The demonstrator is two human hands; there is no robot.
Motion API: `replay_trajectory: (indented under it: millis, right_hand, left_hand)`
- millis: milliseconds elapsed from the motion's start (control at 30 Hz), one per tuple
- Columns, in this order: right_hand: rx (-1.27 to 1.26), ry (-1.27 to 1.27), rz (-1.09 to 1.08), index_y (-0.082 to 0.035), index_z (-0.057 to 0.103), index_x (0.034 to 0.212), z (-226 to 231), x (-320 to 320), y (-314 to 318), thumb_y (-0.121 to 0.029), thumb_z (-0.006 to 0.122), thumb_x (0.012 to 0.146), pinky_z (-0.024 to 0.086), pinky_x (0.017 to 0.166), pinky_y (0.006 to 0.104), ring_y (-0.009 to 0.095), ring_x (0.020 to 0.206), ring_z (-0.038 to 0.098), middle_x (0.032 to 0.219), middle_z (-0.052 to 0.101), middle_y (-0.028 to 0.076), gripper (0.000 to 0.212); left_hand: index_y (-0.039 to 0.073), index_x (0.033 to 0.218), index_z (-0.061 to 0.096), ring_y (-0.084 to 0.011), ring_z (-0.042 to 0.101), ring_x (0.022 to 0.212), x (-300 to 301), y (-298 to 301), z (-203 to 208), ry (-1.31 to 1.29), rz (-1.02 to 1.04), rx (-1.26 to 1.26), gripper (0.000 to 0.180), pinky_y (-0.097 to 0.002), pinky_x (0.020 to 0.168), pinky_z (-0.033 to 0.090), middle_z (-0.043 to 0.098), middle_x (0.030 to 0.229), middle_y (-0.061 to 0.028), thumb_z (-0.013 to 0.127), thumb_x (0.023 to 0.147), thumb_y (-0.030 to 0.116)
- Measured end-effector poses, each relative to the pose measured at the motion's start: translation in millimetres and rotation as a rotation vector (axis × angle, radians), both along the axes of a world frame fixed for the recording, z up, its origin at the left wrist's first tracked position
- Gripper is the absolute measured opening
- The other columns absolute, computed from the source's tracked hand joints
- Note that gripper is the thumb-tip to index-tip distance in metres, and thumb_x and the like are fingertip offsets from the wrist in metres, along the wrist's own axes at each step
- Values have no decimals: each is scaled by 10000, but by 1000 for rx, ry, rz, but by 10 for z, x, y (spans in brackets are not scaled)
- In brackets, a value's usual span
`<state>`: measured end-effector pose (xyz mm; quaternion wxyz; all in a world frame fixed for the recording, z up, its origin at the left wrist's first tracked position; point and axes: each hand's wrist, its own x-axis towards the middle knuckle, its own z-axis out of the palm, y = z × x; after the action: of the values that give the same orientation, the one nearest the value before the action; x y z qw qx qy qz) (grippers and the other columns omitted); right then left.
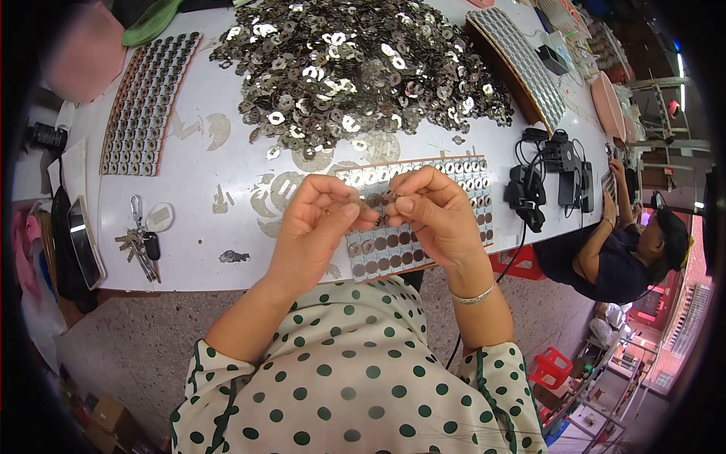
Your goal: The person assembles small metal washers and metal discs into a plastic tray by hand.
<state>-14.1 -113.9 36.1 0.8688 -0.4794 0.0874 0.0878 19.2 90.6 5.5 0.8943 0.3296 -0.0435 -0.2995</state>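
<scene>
Both hands meet above a panel point(476, 185) with rows of round places, lying near the table's front edge. Its far rows carry bright, ring-like metal pieces, while its nearer rows show plain dark discs. My left hand point(314, 227) is closed in a pinch, with small dark bits at its fingertips that are too small to make out. Opposite it, my right hand point(439, 216) pinches a small dark metal piece between thumb and fingers. The fingertips almost touch, and the hands hide the panel's middle. Beyond them lies a large heap of small notched metal rings point(355, 76).
A filled panel point(151, 106) lies at left, and a stack of panels point(522, 68) at far right. Keys point(140, 246) with a fob rest at front left. Black adapters and cables point(556, 170) sit right of my panel. A co-worker point(628, 253) sits at the table's right side.
</scene>
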Motion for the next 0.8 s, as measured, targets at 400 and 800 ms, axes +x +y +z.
replay_trajectory:
  millis: [400,800]
  right_hand:
    - [-82,81,-31,-25,708,1084,-94,-318,-104,60,630,919,472,834,245,77,908,580,988,652,1,201]
    - [376,164,-136,-9,418,1482,52,-434,-43,-131,494,1035,520,1013,345,250,1224,595,1383,565,202,470]
  left_hand:
    - [30,1138,510,-226,671,1043,-192,66,81,-653,41,532,193,-369,900,551,613,1067,-99,565,969,-45]
    - [47,1082,665,-264,671,915,-436,92,-63,-1443,100,789,335,-374,783,569,608,1068,-111,699,757,-27]
